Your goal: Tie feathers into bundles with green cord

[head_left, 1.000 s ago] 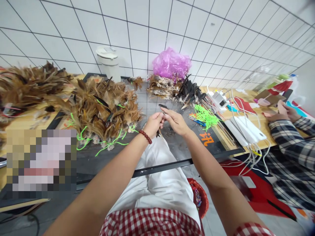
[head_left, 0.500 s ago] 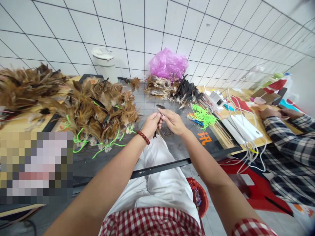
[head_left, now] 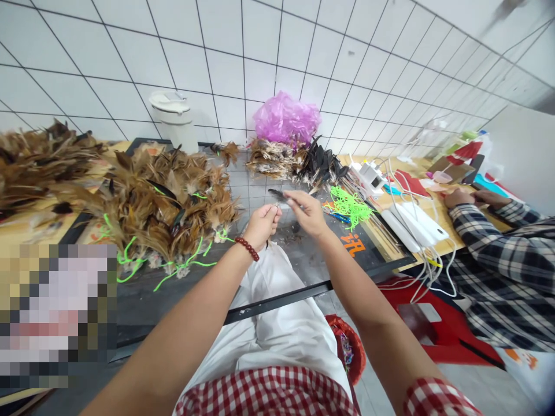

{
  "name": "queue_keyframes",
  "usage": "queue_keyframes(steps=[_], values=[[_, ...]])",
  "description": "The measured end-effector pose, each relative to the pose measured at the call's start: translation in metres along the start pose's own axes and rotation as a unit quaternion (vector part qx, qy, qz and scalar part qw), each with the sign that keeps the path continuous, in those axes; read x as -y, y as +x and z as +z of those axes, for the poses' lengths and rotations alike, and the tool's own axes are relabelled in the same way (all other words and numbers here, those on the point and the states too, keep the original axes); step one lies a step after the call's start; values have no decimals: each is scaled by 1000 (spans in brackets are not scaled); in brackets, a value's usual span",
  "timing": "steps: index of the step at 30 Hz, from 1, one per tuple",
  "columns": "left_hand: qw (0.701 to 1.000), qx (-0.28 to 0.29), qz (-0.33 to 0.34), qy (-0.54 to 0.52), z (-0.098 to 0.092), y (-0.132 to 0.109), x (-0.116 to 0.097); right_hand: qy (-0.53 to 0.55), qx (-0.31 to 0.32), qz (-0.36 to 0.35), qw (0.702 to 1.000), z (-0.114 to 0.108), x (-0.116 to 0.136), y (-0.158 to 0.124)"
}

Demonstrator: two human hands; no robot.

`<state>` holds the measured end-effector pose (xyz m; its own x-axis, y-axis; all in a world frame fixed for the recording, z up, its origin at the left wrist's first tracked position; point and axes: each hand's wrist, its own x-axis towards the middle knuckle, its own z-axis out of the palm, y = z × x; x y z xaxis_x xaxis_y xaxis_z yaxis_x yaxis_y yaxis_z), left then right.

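In front of my lap, my left hand is closed in a pinch. A pale bit shows at its fingertips and a dark tip pokes out below, apparently feathers mostly hidden by the fingers. Just to the right, my right hand pinches a dark feather between thumb and fingers; the feather points left. The two hands are a little apart. Left of them lies a large pile of brown feathers with bright green ties at its near edge. Beyond the hands are bundled brown-and-white feathers and black feathers.
Green cords and blue-handled snips lie to the right. Behind stand a white lidded cup and a purple plastic bag. White power strips with cables sit near a co-worker's plaid sleeve. Below hangs a red basket.
My hands have come apart: the right hand has drawn away from the left with the dark feather, which shows more fully. The whole view has shifted slightly.
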<state>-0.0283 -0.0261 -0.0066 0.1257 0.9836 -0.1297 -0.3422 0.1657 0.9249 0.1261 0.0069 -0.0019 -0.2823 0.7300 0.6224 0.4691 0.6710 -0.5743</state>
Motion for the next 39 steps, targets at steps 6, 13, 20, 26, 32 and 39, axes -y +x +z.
queue_keyframes(steps=[6, 13, 20, 26, 32, 39], values=[[999, -6, -2, 38, 3, 1, 3, -293, -9, 197, 936, -79, -29, 27], [999, 3, 1, 49, 3, 2, 4, -454, 205, 268, 825, -100, -41, 24], [999, 5, -5, 33, 3, 2, 4, -437, 190, 271, 836, -90, -55, 14], [1000, 0, 2, 30, 3, 3, 5, -32, -85, 341, 936, -114, -41, 37], [1000, 9, -9, -9, 2, -1, 0, 284, -69, 308, 905, -78, -9, 38], [999, 10, -11, -49, -1, 1, 1, 118, -220, 235, 939, -41, -33, 30]])
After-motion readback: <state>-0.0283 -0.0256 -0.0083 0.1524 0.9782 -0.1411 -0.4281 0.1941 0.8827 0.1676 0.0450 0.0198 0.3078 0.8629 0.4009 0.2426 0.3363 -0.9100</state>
